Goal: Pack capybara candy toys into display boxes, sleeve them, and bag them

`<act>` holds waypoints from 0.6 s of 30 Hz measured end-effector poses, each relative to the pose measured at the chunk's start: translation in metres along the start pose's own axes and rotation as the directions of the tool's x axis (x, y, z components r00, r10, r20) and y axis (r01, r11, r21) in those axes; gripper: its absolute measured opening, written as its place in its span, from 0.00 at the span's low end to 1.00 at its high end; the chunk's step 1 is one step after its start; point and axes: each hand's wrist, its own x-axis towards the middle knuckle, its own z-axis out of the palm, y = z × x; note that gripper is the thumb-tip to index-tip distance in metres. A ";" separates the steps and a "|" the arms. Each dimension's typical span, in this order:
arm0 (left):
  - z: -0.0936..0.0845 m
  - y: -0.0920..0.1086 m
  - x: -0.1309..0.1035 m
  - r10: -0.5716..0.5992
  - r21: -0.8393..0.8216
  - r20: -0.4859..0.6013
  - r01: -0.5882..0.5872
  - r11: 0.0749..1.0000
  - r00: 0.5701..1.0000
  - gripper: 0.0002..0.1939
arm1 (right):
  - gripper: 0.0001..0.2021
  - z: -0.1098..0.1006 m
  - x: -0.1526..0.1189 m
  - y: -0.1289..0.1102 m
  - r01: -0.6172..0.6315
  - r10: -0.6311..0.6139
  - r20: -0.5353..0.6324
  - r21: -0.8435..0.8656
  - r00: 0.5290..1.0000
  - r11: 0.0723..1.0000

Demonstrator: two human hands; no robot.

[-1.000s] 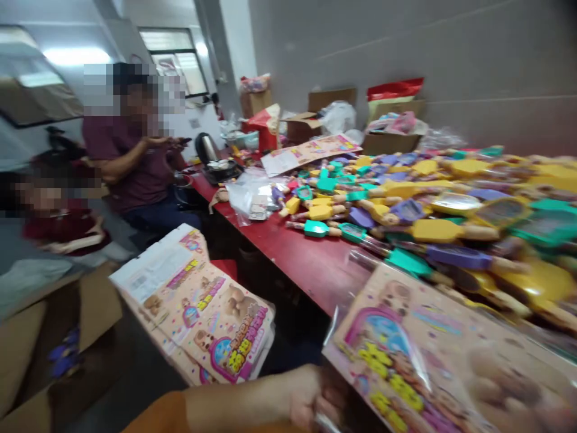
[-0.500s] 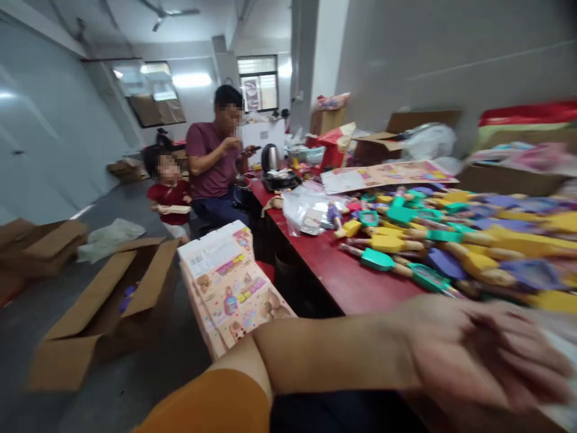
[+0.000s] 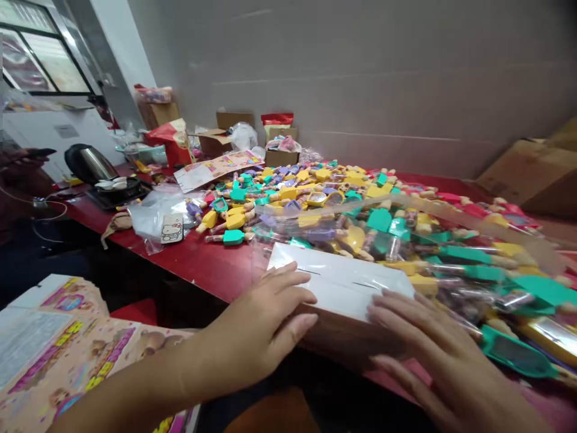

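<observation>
A white box with slits in its top lies at the near edge of the red table. My left hand rests on the box's left end, its fingers stretched and slightly apart. On the right end lie the spread fingers of my right hand. Clear plastic film shows over and behind the box. Beyond it spreads a big heap of green, yellow and purple toy pieces with beige ends.
Printed cardboard sheets are stacked at lower left. A kettle, a clear plastic bag and a printed sheet lie farther back. A cardboard box stands at right.
The view has swung right, and the people and the floor boxes have mostly left it. My right hand and the white box now show, with both hands on the box.
</observation>
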 end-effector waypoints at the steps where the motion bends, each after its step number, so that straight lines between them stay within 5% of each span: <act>1: 0.000 0.000 0.008 0.081 0.132 -0.012 -0.079 0.988 0.997 0.11 | 0.18 0.001 0.008 0.007 0.030 -0.030 -0.004 -0.050 1.000 0.998; 3: -0.002 -0.005 0.028 0.192 0.349 -0.027 -0.171 0.922 0.981 0.14 | 0.21 0.006 0.018 0.027 0.058 -0.057 0.011 -0.142 0.998 0.988; 6: -0.013 -0.015 0.057 0.107 0.668 0.088 -0.138 0.731 0.990 0.25 | 0.23 0.012 0.020 0.054 0.098 -0.090 0.046 -0.235 0.995 0.967; 8: -0.025 -0.021 0.068 0.080 0.812 0.116 -0.141 0.566 0.990 0.16 | 0.21 0.012 0.017 0.059 0.084 -0.075 0.043 -0.262 0.996 0.961; 9: -0.030 -0.023 0.070 0.162 0.851 0.099 -0.168 0.497 0.982 0.09 | 0.18 0.010 0.016 0.055 0.087 -0.084 0.024 -0.262 0.996 0.961; 11: -0.038 -0.028 0.068 0.446 0.885 -0.060 -0.159 0.438 0.893 0.06 | 0.16 0.007 0.014 0.041 0.146 -0.150 0.001 -0.228 0.989 0.963; 13: -0.042 -0.033 0.063 0.567 0.792 -0.394 -0.046 0.609 0.724 0.17 | 0.17 0.006 0.016 0.023 0.244 -0.247 0.005 -0.179 0.969 0.953; 14: -0.043 -0.036 0.062 0.463 0.641 -0.559 0.004 0.768 0.688 0.24 | 0.17 0.008 0.018 0.015 0.274 -0.276 0.013 -0.168 0.961 0.947; 15: -0.045 -0.039 0.062 0.244 0.405 -0.658 0.061 0.912 0.713 0.28 | 0.19 0.009 0.020 0.010 0.289 -0.289 0.027 -0.164 0.957 0.943; 16: -0.048 -0.042 0.064 -0.029 0.115 -0.640 0.134 0.984 0.768 0.29 | 0.20 0.012 0.023 0.007 0.297 -0.295 0.033 -0.159 0.955 0.942; 18: -0.058 -0.044 0.071 -0.389 -0.380 -0.393 0.238 0.894 0.833 0.22 | 0.19 0.016 0.029 0.007 0.306 -0.308 0.004 -0.119 0.951 0.945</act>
